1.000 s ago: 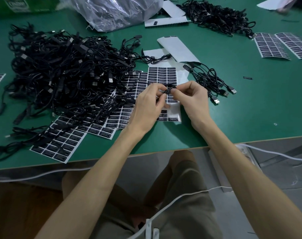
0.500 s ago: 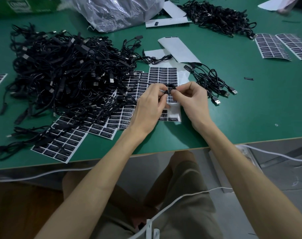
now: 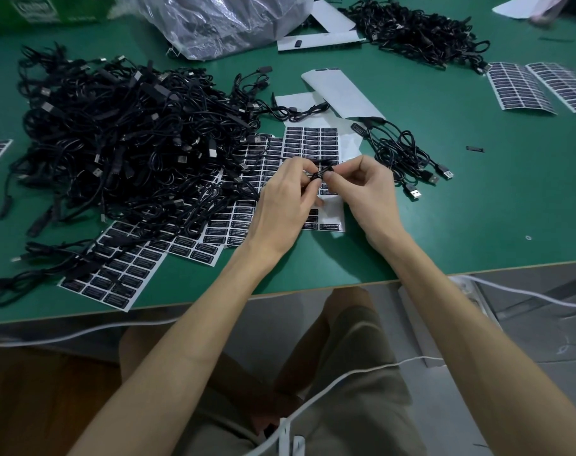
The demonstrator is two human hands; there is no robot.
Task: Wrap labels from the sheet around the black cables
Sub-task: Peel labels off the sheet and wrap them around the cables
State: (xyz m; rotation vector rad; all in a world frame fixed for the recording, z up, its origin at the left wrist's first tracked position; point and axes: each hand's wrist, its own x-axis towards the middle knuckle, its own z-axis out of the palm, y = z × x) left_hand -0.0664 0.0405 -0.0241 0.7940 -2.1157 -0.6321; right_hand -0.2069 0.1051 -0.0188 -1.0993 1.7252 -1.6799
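Note:
My left hand (image 3: 286,202) and my right hand (image 3: 367,189) meet above a partly used label sheet (image 3: 313,143) and pinch one black cable (image 3: 321,174) between their fingertips. A black label sits on that cable where the fingers press. A big tangled heap of black cables (image 3: 122,139) fills the left of the green table. A small bunch of cables with USB plugs (image 3: 408,159) lies just right of my hands. More label sheets (image 3: 125,274) lie partly under the heap.
A crumpled plastic bag (image 3: 220,21) and a second cable pile (image 3: 418,31) sit at the back. Two label sheets (image 3: 540,87) lie far right, white backing papers (image 3: 342,90) behind my hands. The table's front edge (image 3: 477,271) runs close below; a white cord (image 3: 345,376) crosses my lap.
Both hands stay at the same spot over the sheet. The fingertips have shifted slightly on the cable, pressing the label around it.

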